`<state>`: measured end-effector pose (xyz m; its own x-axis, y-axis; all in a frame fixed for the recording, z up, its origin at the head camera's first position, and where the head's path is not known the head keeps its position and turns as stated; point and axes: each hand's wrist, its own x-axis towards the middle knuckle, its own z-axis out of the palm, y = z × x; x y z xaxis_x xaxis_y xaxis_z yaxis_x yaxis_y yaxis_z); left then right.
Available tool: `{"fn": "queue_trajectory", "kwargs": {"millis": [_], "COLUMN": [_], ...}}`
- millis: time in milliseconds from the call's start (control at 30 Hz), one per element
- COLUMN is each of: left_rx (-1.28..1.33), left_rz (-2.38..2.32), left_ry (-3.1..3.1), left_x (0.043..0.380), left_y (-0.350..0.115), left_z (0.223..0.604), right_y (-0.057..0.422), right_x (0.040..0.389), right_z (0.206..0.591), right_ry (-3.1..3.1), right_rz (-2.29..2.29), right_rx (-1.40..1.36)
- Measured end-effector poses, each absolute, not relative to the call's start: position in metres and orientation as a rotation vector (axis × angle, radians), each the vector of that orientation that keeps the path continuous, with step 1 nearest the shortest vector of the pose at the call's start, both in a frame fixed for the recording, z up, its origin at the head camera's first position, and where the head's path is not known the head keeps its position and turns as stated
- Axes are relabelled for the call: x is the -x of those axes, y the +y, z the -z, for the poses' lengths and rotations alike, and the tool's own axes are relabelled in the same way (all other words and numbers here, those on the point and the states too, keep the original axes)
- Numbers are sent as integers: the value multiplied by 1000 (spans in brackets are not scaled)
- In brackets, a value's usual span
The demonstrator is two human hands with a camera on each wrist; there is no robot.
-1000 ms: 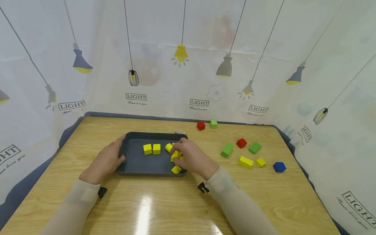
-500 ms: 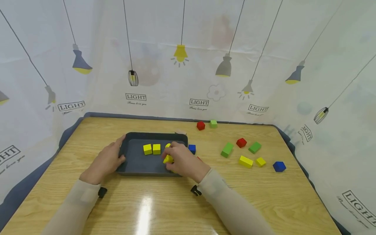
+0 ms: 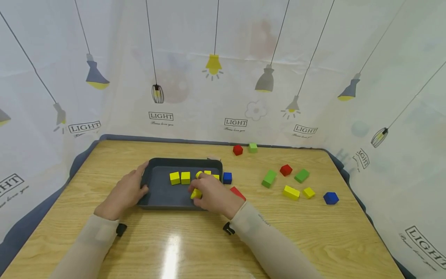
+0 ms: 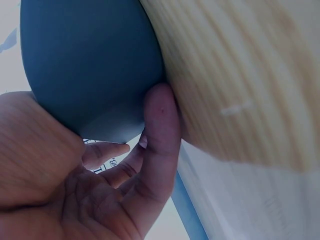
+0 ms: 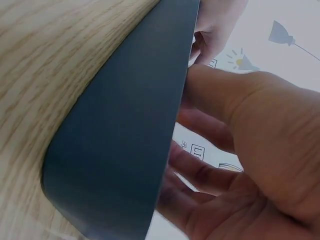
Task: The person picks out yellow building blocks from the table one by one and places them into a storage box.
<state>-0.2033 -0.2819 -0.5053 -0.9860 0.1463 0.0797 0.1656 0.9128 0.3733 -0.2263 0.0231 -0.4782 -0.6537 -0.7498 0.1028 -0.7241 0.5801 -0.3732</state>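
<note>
The fingers of my right hand [image 3: 214, 193] pinch a yellow block [image 3: 196, 193] in the tray [image 3: 162, 195], right of its middle; those of my left hand [image 3: 123, 193] grip the tray's left end. Also in the tray are two yellow cubes [image 3: 175, 178] and other yellow pieces [image 3: 207, 173] (my right hand partly hides these). Right of the tray, a blue cube [image 3: 227, 178], a red block [image 3: 237, 192] and further coloured blocks [image 3: 269, 179] lie on the worktop [image 3: 146, 244].

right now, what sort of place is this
Probably an indoor tabletop workspace, screened off: a wooden table bears a tray and small blocks, with a lamp-print sheet behind it and at both sides.
</note>
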Motion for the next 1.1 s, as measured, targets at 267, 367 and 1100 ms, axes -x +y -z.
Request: {"fn": "queue_trajectory", "kwargs": {"millis": [267, 367, 1100], "left_rx": [247, 252, 262], "left_rz": [579, 574, 595], "left_ry": [-3023, -3017, -3015], "left_x": [203, 202, 202], "left_y": [-282, -282, -283], "left_z": [506, 506, 505], "right_y": [25, 27, 50], "right_x": [223, 222, 227], "right_z": [476, 475, 472], "right_ry": [2766, 2779, 2889], "right_rz": [573, 575, 588], "right_rx": [1294, 1316, 1303]}}
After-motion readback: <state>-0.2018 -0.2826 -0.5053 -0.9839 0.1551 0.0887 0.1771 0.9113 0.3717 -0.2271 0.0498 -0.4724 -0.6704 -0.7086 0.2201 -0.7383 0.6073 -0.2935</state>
